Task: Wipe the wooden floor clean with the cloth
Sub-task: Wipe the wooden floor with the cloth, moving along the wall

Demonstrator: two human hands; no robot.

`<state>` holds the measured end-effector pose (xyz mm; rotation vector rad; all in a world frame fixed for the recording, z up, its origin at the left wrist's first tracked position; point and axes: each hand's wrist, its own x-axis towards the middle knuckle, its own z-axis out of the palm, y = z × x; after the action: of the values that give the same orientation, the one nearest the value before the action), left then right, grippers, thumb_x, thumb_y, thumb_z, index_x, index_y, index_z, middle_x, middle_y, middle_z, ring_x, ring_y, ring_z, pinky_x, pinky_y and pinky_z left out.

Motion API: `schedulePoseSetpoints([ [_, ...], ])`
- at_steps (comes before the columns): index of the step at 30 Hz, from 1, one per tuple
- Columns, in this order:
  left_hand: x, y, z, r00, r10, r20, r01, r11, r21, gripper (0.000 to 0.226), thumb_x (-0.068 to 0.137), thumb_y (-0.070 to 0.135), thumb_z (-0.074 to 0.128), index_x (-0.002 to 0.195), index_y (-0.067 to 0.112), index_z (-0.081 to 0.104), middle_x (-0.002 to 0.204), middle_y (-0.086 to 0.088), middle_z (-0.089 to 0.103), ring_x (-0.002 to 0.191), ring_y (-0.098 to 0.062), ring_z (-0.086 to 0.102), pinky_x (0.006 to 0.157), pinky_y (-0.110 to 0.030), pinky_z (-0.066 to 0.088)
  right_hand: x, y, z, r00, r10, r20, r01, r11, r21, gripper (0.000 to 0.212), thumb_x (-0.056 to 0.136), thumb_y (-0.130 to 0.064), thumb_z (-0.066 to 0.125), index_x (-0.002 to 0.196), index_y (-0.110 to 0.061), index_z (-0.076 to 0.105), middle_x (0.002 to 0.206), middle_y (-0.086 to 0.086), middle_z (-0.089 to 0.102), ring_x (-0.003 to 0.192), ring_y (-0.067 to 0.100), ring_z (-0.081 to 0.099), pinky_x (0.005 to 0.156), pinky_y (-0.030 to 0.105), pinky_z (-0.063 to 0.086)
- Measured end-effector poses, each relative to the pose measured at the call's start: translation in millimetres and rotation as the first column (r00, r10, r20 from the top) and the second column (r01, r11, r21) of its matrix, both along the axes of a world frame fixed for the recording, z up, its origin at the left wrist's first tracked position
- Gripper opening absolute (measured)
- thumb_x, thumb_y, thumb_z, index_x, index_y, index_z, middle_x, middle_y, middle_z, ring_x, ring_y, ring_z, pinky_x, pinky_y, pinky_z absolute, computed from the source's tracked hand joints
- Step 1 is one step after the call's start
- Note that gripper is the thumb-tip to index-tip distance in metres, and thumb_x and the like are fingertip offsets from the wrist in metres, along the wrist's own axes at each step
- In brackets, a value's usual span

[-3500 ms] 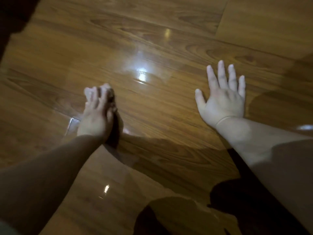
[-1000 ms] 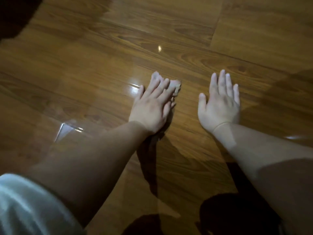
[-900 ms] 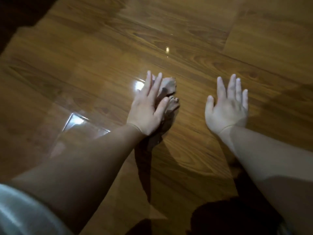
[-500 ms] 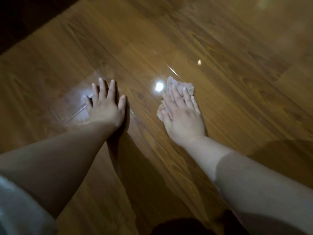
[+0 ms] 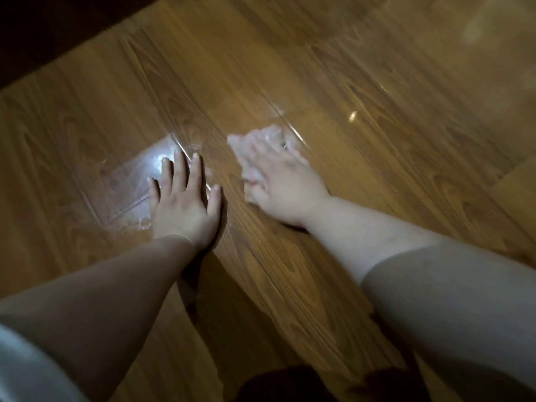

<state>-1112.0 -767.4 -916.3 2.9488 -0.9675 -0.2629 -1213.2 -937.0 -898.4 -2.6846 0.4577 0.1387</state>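
L hand (image 5: 185, 204) lies flat on the wooden floor (image 5: 391, 158), palm down, fingers straight and a bit spread, thumb out to the side, holding nothing. R hand (image 5: 282, 187) sits just beside it, w/ a strip of bare board between the two, so the hands are apart, not touching. The cloth (image 5: 239, 141) is under the R hand: a pale, crumpled wad pressed onto the floor, w/ its edges poking out past the fingertips at the far side and along the thumb side, towards the L hand. R fingers look laid out over the cloth, pressing down rather than bunched round it, though motion blur softens that whole area. The cloth is clear of the L hand. A shiny, wet-looking patch (image 5: 130, 181) w/ a light glare spreads on the boards under and beyond the L fingers. Pale sleeve (image 5: 20, 375) at bottom-left corner; dark strip (image 5: 43, 30) along the top-left edge.
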Motion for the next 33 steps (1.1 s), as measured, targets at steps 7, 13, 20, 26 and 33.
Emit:
schedulePoseSetpoints([
  [7, -2, 3, 0, 1.000, 0.004, 0.003, -0.004, 1.000, 0.002, 0.070, 0.093, 0.059, 0.011, 0.154, 0.026, 0.007, 0.162, -0.001, -0.004, 0.148, -0.017, -0.010, 0.115, -0.040, -0.012, -38, -93, -2, 0.841, -0.540, 0.021, 0.539, 0.835, -0.113, 0.066, 0.089, -0.032, 0.033, 0.153, -0.016, 0.026, 0.160, 0.006, 0.021, 0.148, 0.024, 0.013, 0.120, 0.044, 0.005],
  [13, -1, 0, -1, 1.000, 0.003, 0.005, -0.003, 0.999, -0.035, 0.071, 0.092, 0.059, 0.013, 0.155, 0.025, 0.009, 0.162, 0.001, -0.002, 0.148, -0.016, -0.009, 0.113, -0.035, -0.017, 78, -48, -8, 0.920, -0.392, -0.017, 0.392, 0.920, -0.014, 0.062, 0.095, -0.035, 0.034, 0.154, -0.024, 0.019, 0.163, -0.002, 0.013, 0.150, 0.021, 0.005, 0.119, 0.041, 0.000],
  [20, 5, 21, 12, 0.988, 0.083, -0.130, -0.114, 0.961, -0.252, 0.060, 0.099, 0.039, 0.035, 0.154, 0.020, 0.017, 0.162, -0.001, 0.007, 0.148, -0.014, -0.001, 0.114, -0.030, -0.010, 13, -32, 1, 0.999, 0.049, 0.012, -0.048, 0.998, -0.047, 0.070, 0.082, -0.040, 0.031, 0.151, -0.027, 0.029, 0.159, -0.005, 0.025, 0.148, 0.016, 0.013, 0.119, 0.038, 0.003],
  [26, 14, 119, 16, 0.884, 0.467, -0.026, -0.468, 0.882, -0.053, 0.061, 0.100, 0.042, 0.029, 0.154, 0.022, 0.012, 0.162, -0.001, 0.002, 0.149, -0.018, -0.003, 0.118, -0.048, -0.005, 105, 10, -2, 0.960, -0.275, -0.050, 0.274, 0.961, -0.028, 0.061, 0.097, -0.034, 0.028, 0.155, -0.026, 0.011, 0.163, -0.001, 0.007, 0.150, 0.023, 0.000, 0.118, 0.047, -0.002],
  [33, 16, 152, 18, 0.848, 0.490, -0.202, -0.480, 0.871, 0.101, 0.068, 0.098, 0.057, 0.018, 0.153, 0.026, -0.008, 0.160, 0.002, -0.018, 0.146, -0.020, -0.018, 0.115, -0.055, -0.009, 32, 102, 5, 0.870, 0.493, -0.022, -0.493, 0.870, 0.026, 0.070, 0.085, -0.045, 0.025, 0.153, -0.035, 0.018, 0.161, -0.012, 0.014, 0.149, 0.011, 0.006, 0.118, 0.041, -0.005],
])
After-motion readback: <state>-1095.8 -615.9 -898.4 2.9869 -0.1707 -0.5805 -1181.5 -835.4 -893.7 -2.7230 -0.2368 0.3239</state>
